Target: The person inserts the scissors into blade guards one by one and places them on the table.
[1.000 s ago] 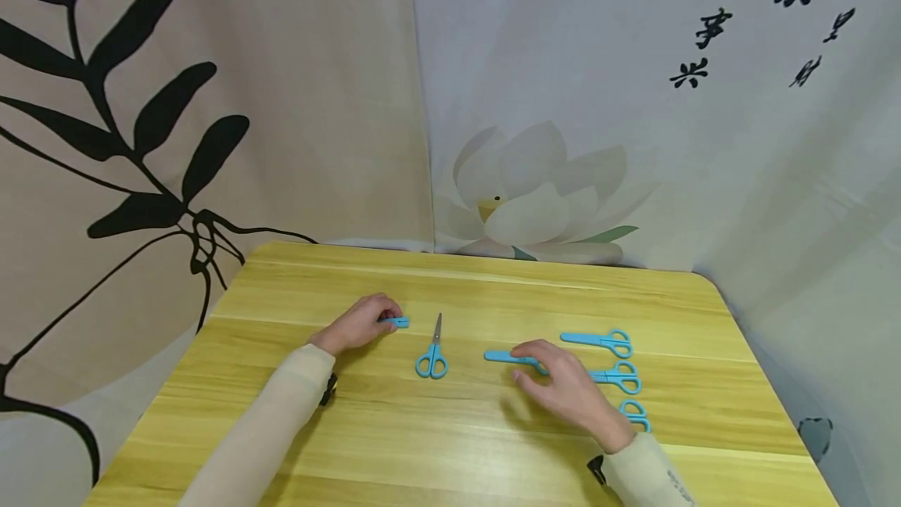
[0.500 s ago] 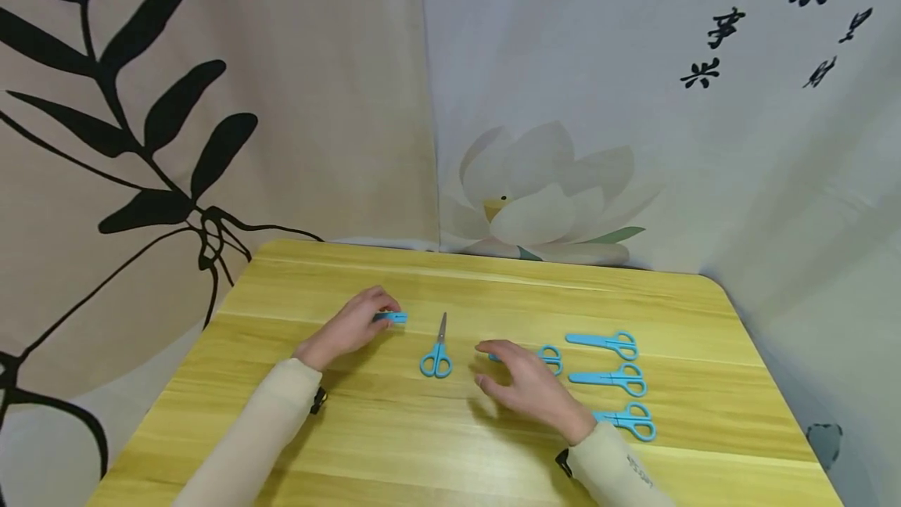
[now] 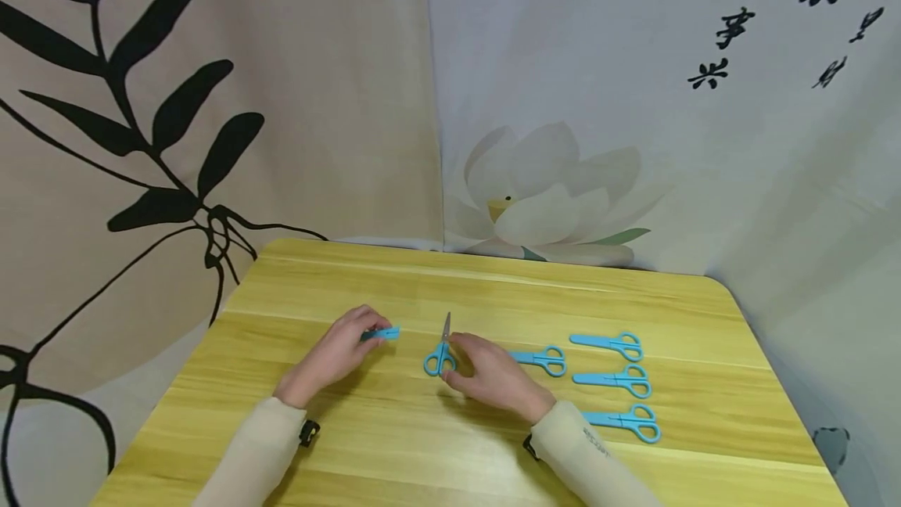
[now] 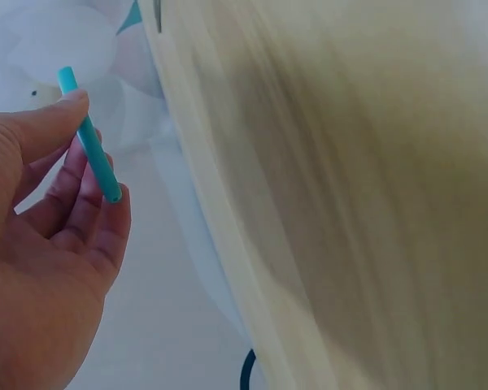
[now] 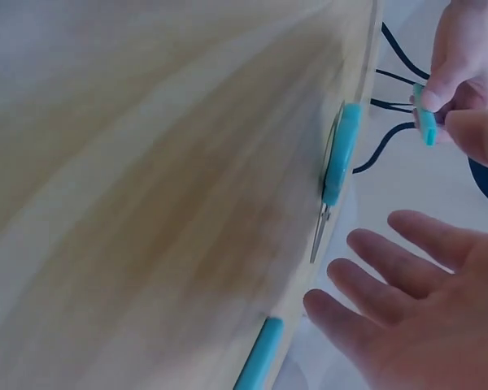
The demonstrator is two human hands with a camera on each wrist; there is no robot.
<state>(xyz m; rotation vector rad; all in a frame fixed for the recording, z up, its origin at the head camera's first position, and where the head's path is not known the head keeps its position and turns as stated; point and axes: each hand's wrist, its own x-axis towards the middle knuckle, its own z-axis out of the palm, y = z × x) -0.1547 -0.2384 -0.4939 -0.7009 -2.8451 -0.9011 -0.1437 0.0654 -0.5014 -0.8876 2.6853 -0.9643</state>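
Observation:
Bare-bladed scissors with light blue handles lie on the wooden table, blades pointing to its far edge. My left hand pinches a small light blue scissors sheath between thumb and fingers, left of the scissors. The sheath shows as a narrow strip in the left wrist view. At the right of the scissors is my right hand, thumb and fingers apart. Its loosely extended fingers hold nothing in the right wrist view, where the scissors show edge-on.
Sheathed blue scissors lie behind the right hand. Further right, more sheathed scissors lie in a column: a far pair, a middle pair and a near pair. A printed curtain hangs behind the table.
My right hand has moved left, from over the sheathed scissors to beside the bare-bladed ones. The left hand, still pinching the sheath, has come slightly nearer. The head view has shifted a little.

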